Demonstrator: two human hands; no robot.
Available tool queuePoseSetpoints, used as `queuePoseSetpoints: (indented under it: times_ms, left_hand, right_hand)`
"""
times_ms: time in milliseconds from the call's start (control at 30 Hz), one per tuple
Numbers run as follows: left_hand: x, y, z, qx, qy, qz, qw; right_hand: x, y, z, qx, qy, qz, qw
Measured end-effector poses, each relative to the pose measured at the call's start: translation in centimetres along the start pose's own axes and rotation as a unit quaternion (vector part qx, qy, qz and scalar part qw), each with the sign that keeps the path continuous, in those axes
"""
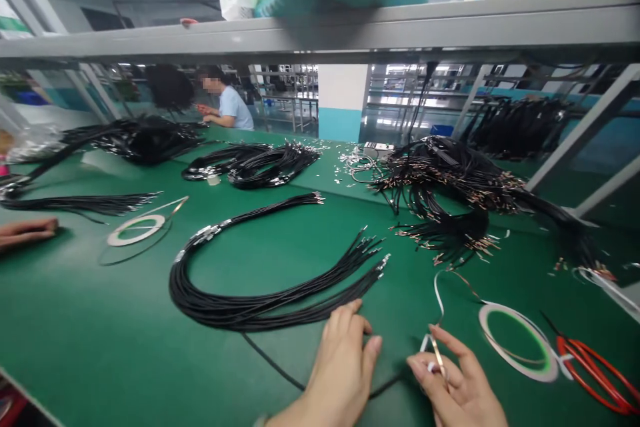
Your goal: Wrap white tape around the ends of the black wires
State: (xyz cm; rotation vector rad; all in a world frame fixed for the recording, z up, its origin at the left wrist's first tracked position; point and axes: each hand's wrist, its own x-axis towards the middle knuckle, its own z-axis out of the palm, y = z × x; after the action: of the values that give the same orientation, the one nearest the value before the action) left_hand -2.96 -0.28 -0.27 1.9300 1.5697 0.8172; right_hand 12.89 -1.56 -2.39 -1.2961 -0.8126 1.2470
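Observation:
My left hand [343, 360] lies on the green table [100, 333] with its fingertips touching a curved bundle of black wires [260, 300]; the fingers are bent and close together. One loose black wire [273, 363] runs under that hand. My right hand [457, 383] pinches the end of a thin strip of tape [437, 320] between thumb and fingers. The strip leads up and back to a flat roll of tape [517, 343] lying to the right.
Red-handled scissors [595, 370] lie at the right edge. Piles of terminated black wires [450, 193] cover the back. A second tape roll [135, 229] and another person's hand [25, 232] are at the left. A person sits far behind.

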Motion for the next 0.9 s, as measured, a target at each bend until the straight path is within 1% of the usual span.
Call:
queuePoseSetpoints:
  times_ms: [33, 67, 100, 133, 167, 200, 233, 267, 333, 433, 600, 700, 800, 900]
  left_hand:
    - [0.1, 0.4, -0.4, -0.019, 0.002, -0.004, 1.000]
    - [0.2, 0.8, -0.6, -0.055, -0.016, -0.004, 0.998]
    - [0.2, 1.2, -0.6, -0.107, -0.054, -0.006, 0.993]
    - [0.1, 1.5, -0.5, -0.167, -0.102, -0.015, 0.980]
    - [0.0, 1.7, -0.3, -0.230, -0.147, -0.036, 0.961]
    - [-0.1, 1.8, 0.0, -0.285, -0.179, -0.066, 0.939]
    - [-0.1, 1.7, 0.3, -0.330, -0.195, -0.098, 0.919]
    - [-0.2, 1.6, 0.7, -0.363, -0.194, -0.126, 0.903]
    - [-0.1, 1.3, 1.1, -0.404, -0.178, -0.161, 0.883]
    - [0.1, 1.2, 1.2, -0.427, -0.166, -0.189, 0.868]
    - [0.0, 1.8, 1.1, -0.431, -0.149, -0.208, 0.865]
    - [-0.1, 1.8, 1.2, -0.426, -0.153, -0.200, 0.869]
    - [0.0, 1.6, 1.3, -0.419, -0.157, -0.189, 0.874]
    - [0.1, 1.6, 1.2, -0.432, -0.111, -0.164, 0.880]
  right_hand:
    - [-0.1, -0.1, 0.1, 0.004, -0.005, 0.001, 1.000]
    - [-0.1, -0.3, 0.2, 0.009, -0.007, -0.002, 1.000]
    - [-0.2, -0.5, 0.3, 0.017, -0.006, -0.010, 1.000]
    - [-0.3, -0.8, 0.4, 0.028, -0.003, -0.021, 0.999]
    - [-0.4, -1.1, 0.5, 0.035, -0.001, -0.032, 0.999]
    - [-0.4, -1.4, 0.6, 0.039, -0.002, -0.039, 0.998]
    - [-0.5, -1.7, 0.5, 0.039, -0.005, -0.042, 0.998]
    - [-0.5, -2.0, 0.4, 0.035, -0.011, -0.042, 0.998]
    - [-0.5, -2.3, 0.1, 0.024, -0.026, -0.042, 0.998]
    - [-0.6, -2.4, -0.1, 0.017, -0.034, -0.044, 0.998]
    - [-0.6, -1.8, 0.5, 0.032, -0.022, -0.041, 0.998]
    - [-0.6, -1.3, 0.7, 0.029, -0.044, -0.048, 0.997]
    - [-0.5, -1.0, 0.5, 0.002, -0.061, -0.054, 0.997]
    - [-0.6, -1.0, 0.2, -0.022, -0.067, -0.064, 0.995]
